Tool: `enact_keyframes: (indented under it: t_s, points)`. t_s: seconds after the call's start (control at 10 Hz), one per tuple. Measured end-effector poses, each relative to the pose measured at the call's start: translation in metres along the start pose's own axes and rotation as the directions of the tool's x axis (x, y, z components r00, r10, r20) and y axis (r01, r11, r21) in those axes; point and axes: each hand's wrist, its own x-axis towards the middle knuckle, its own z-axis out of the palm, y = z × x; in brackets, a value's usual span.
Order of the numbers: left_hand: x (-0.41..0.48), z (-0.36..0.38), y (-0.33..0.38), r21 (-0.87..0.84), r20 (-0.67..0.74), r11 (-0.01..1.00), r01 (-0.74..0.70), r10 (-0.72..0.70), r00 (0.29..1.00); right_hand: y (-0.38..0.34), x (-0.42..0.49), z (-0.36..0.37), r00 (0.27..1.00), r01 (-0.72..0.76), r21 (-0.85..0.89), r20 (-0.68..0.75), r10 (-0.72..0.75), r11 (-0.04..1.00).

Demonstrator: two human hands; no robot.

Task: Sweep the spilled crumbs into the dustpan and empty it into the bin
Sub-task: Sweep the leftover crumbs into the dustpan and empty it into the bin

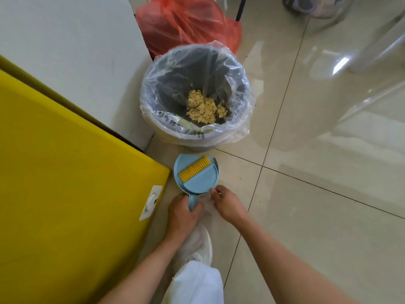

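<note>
So I'm setting the blue dustpan on the floor by the bin, crumbs already inside. Left hand is gripping its stubby handle, right hand's fingers are loosely pinching the rim. Looking like light, stiff plastic; handle's probably the best hold.

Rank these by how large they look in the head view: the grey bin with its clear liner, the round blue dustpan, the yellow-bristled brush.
Largest to smallest:
1. Grey bin with clear plastic liner
2. Round blue plastic dustpan
3. Yellow-bristled brush, lying inside the dustpan

The gaps look clear.
</note>
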Motion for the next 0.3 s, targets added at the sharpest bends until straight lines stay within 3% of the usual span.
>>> enact_keyframes:
  t_s: [0.2,0.3]
  points:
    - [-0.001,0.001,0.011,0.090,-0.039,0.996,0.005,-0.002,0.999,0.005,-0.008,-0.016,1.000,0.020,0.064,-0.001,-0.020,0.998]
    - [-0.019,-0.007,0.024,0.215,-0.244,0.976,0.016,0.038,0.969,0.006,-0.019,-0.038,1.000,0.007,-0.028,-0.006,-0.007,1.000]
